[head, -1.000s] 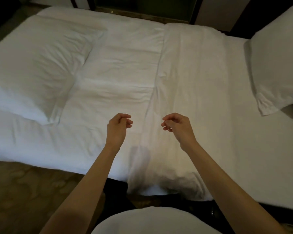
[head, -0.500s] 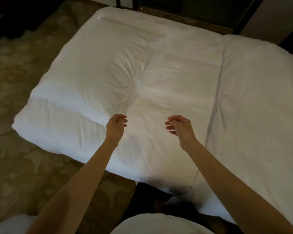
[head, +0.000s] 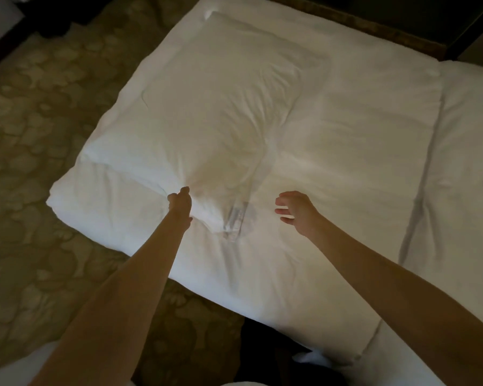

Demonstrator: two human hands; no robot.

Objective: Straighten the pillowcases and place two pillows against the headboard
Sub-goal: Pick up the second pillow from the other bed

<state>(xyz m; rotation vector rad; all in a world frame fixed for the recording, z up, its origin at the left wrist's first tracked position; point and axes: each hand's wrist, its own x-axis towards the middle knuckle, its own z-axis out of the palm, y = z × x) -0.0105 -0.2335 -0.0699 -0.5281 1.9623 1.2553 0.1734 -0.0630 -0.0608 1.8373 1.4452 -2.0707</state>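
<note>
A white pillow (head: 207, 112) in a creased pillowcase lies flat on the left part of the white bed (head: 346, 151). My left hand (head: 180, 203) is closed on the pillow's near edge, and the fabric bunches around its fingers. A loose flap of pillowcase hangs just right of that grip. My right hand (head: 294, 211) hovers over the duvet to the right of the pillow's near corner, fingers apart and holding nothing. Only one pillow is in view.
Patterned brown carpet (head: 39, 151) lies to the left of the bed and in front of it. A dark wooden edge (head: 374, 32) runs along the bed's far side. A fold in the duvet (head: 427, 174) runs down the right part of the bed.
The view has swung left, so the right-hand pillow has left the frame. My left hand reached forward and gripped the pillow's near edge. My right hand spread open.
</note>
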